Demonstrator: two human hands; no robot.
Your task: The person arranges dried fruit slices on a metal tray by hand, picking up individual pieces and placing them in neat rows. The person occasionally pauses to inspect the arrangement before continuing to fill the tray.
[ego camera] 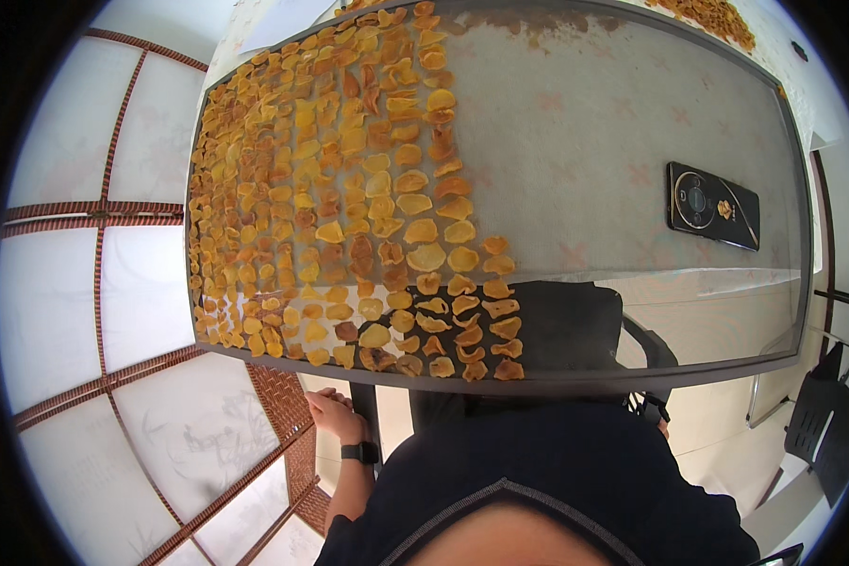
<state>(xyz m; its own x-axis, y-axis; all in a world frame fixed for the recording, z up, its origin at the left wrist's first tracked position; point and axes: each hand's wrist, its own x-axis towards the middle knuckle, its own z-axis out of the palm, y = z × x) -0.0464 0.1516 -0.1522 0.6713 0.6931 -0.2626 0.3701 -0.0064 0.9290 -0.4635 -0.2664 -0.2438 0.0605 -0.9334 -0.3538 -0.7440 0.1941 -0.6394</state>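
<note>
My left hand [335,414], a dark smartwatch on its wrist, hangs below the front left of the screen frame. Its fingers are curled in, and no object shows in them. Only a sliver of my right hand [663,427] appears at my right side, behind a black part; the rest is hidden. Before me lies a large dark-framed mesh screen [538,177]. Thin, curled dried slices [378,185], yellow to brown, lie in rows across its left half, packed closer towards the left edge. A black smartphone [714,205] with a round camera housing lies on the right part.
A heap of small orange-brown pieces [714,21] sits on the white cloth beyond the far right of the frame. White folding panels [56,297] with woven trim stand at the left. A black chair [821,424] stands at the right. Through the near mesh shows a black chair part [566,325].
</note>
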